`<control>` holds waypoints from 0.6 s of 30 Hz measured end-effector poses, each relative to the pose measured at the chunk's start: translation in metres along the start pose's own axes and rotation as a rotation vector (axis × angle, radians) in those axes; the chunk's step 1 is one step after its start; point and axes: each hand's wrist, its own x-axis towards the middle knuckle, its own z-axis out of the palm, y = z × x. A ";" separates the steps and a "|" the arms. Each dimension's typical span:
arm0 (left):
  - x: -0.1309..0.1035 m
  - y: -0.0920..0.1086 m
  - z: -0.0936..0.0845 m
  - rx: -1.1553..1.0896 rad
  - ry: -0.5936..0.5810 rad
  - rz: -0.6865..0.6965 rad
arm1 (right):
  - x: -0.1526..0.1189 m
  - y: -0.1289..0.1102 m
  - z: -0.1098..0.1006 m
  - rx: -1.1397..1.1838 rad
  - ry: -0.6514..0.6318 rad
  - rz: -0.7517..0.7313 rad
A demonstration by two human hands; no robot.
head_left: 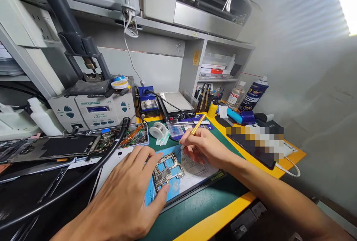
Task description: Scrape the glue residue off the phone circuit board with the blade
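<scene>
A phone circuit board [164,174], with chips and a cut-out outline, lies on a blue work pad [150,193]. My left hand [131,189] steadies the board, its thumb at the near edge and its fingers at the far left edge. In my right hand [202,146] is a slim gold-coloured pen-like tool [198,124], held like a pencil and tilted. Its tip points down near the board's far right corner; I cannot tell whether it touches. Under the right hand, the pad shows a printed line drawing [195,168].
A hot air station [96,111] stands at back left; its black hose [92,172] curves across the left side. Behind the pad are a solder reel [157,131] and a blue soldering station [148,101]. A phone [251,150], spray can [254,94] and bottle [236,94] sit at right.
</scene>
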 end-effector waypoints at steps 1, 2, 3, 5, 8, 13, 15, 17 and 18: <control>0.000 0.000 0.000 -0.001 -0.007 -0.007 | -0.001 -0.002 0.002 0.012 0.006 -0.006; 0.000 -0.001 0.000 -0.001 -0.012 -0.013 | -0.003 -0.003 0.003 0.022 0.011 -0.010; 0.000 -0.002 -0.001 -0.002 -0.021 -0.019 | -0.004 -0.005 0.005 0.031 0.013 -0.014; -0.001 -0.003 -0.002 -0.003 -0.042 -0.027 | -0.006 -0.006 0.008 0.044 0.008 -0.020; -0.001 -0.003 -0.007 -0.003 -0.073 -0.037 | -0.007 -0.005 0.011 0.059 -0.012 -0.036; 0.006 0.002 -0.020 0.022 -0.113 -0.066 | -0.005 -0.003 0.011 0.065 -0.049 -0.066; 0.009 0.002 -0.025 0.034 -0.125 -0.037 | -0.005 -0.002 0.010 0.061 -0.070 -0.070; 0.010 0.000 -0.028 0.046 -0.127 0.005 | -0.006 -0.002 0.008 0.060 -0.085 -0.073; 0.010 -0.001 -0.028 0.053 -0.117 0.022 | -0.007 -0.003 0.007 0.062 -0.089 -0.073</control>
